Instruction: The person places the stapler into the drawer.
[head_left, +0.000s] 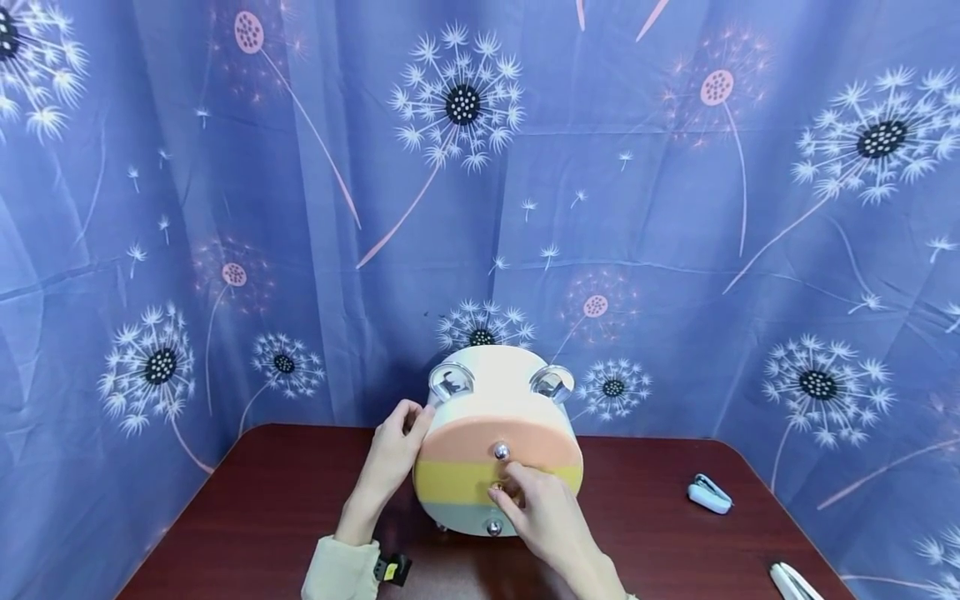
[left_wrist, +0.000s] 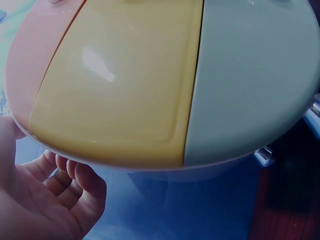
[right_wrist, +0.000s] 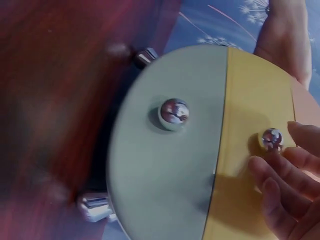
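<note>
A round-fronted drawer box (head_left: 480, 429) shaped like an alarm clock stands on the table, with a pink, a yellow and a green drawer front. My left hand (head_left: 396, 446) holds its upper left side, fingers curled by the edge in the left wrist view. My right hand (head_left: 543, 508) has thumb and fingers about the chrome drawer knob (right_wrist: 272, 139) on the yellow drawer (right_wrist: 250, 100), which it seems to pinch. Round chrome knobs also show on the pink drawer (head_left: 453, 433) and the green drawer (right_wrist: 170, 165). The yellow drawer looks flush with its neighbours.
On the right of the dark red table (head_left: 285, 500) lies a small pale blue stapler (head_left: 709, 494). A white, stapler-like object (head_left: 793, 582) lies nearer the front right edge. A blue dandelion-print curtain (head_left: 637, 217) hangs close behind the drawer box.
</note>
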